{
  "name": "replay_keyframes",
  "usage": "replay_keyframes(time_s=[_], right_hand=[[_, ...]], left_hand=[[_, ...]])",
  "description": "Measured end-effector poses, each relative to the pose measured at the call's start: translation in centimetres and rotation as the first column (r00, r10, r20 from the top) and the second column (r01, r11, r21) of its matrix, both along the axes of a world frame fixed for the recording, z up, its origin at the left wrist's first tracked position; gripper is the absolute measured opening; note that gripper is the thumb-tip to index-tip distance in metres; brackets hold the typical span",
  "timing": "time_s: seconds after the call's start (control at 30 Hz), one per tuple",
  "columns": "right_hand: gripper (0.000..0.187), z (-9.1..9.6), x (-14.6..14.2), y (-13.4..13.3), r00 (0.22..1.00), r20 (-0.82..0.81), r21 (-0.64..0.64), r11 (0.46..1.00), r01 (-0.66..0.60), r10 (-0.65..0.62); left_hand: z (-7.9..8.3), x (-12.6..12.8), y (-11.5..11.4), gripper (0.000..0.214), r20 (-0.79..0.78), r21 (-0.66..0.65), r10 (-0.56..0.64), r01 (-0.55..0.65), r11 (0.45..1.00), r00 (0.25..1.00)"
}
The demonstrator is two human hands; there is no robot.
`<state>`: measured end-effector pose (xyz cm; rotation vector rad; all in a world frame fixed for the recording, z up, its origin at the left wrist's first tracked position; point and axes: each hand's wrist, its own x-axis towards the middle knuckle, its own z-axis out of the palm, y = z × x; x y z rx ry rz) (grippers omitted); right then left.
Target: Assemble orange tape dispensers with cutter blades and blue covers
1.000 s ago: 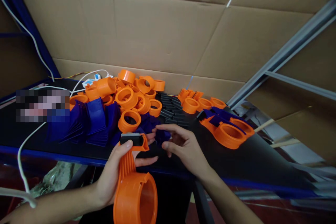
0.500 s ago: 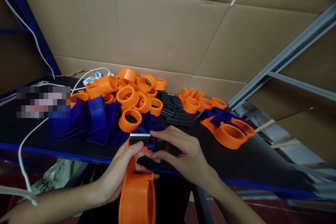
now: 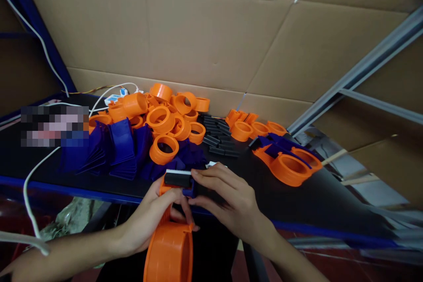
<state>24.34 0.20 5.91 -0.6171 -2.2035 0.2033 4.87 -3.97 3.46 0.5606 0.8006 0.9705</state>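
My left hand (image 3: pixel 150 220) grips the handle of an orange tape dispenser (image 3: pixel 169 253), whose round hub hangs below the table edge. A black toothed blade piece (image 3: pixel 177 178) sits at the dispenser's top end. My right hand (image 3: pixel 231 202) pinches a small blue plastic part (image 3: pixel 191 191) against the dispenser's head, just right of the blade. Both hands meet at the front edge of the black table (image 3: pixel 317 198).
A pile of orange rings (image 3: pixel 161 119) and stacked blue parts (image 3: pixel 119 147) lies at the back left. Black strips (image 3: pixel 216 134) lie in the middle. Finished orange dispensers with blue parts (image 3: pixel 287 161) rest at the right. White cables (image 3: pixel 36 172) run at left; cardboard walls stand behind.
My right hand brought the blue part from in front of the pile onto the dispenser's head. The left hand shifted the dispenser slightly right and lower.
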Motion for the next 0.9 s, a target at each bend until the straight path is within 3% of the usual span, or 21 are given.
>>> replay_keyframes(time_s=[0.3,0.53,0.9], right_hand=[[0.039,0.5,0.1,0.1,0.999,0.013,0.023,0.999,-0.042,0.042],[0.031,0.8,-0.2,0.5,0.999,0.039,0.076,0.997,-0.020,0.017],[0.034,1.9,0.0,-0.6,0.993,0.122,0.147,0.989,-0.022,0.004]], left_hand=[[-1.7,-0.1,-0.1,0.026,-0.098,0.215,0.066,-0.043,0.976,0.993],[-1.8,0.1,0.0,0.026,-0.201,0.289,0.161,-0.099,0.952,0.966],[-1.8,0.0,-0.6,0.020,-0.081,0.439,0.183,-0.129,0.889,0.980]])
